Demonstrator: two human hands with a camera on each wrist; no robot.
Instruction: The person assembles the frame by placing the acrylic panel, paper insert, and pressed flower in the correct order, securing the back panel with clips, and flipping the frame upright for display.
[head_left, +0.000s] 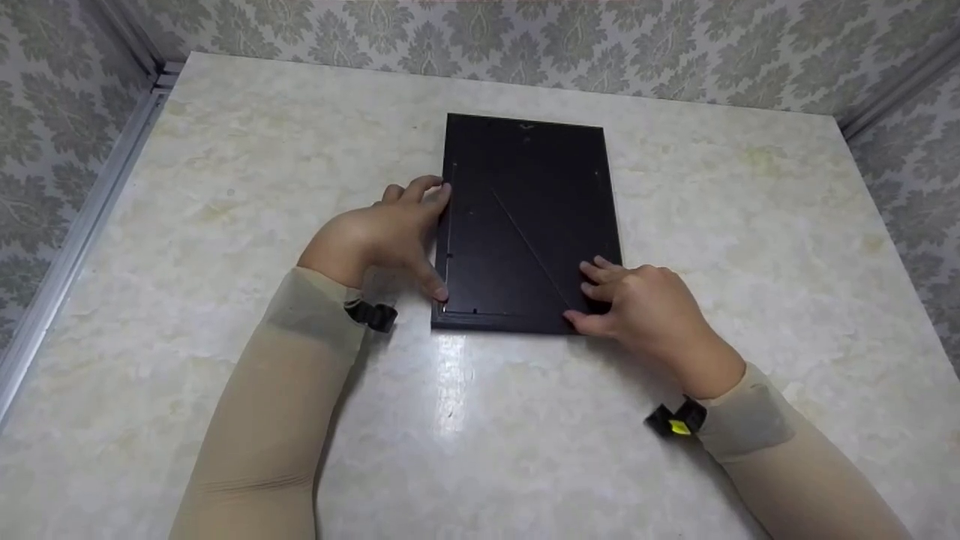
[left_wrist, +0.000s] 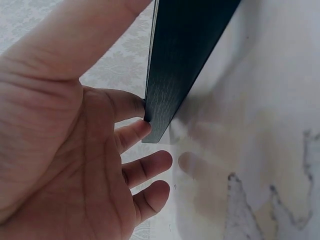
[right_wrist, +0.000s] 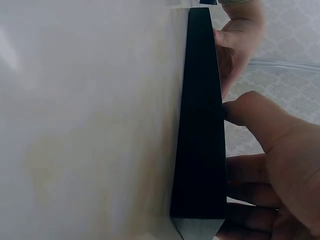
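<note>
Frame (head_left: 536, 202) touches splayed left hand (head_left: 386, 231) and palm-down right hand (head_left: 651, 309).

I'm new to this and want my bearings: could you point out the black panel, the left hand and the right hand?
Black panel (head_left: 541, 214): head view, middle of its upper face.
Left hand (head_left: 388, 234): head view, back of the hand.
Right hand (head_left: 651, 311): head view, back of the hand.

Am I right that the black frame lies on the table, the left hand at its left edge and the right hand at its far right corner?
Not quite: the head view shows the right hand at the near right corner of the black frame; the rest stands.
</note>
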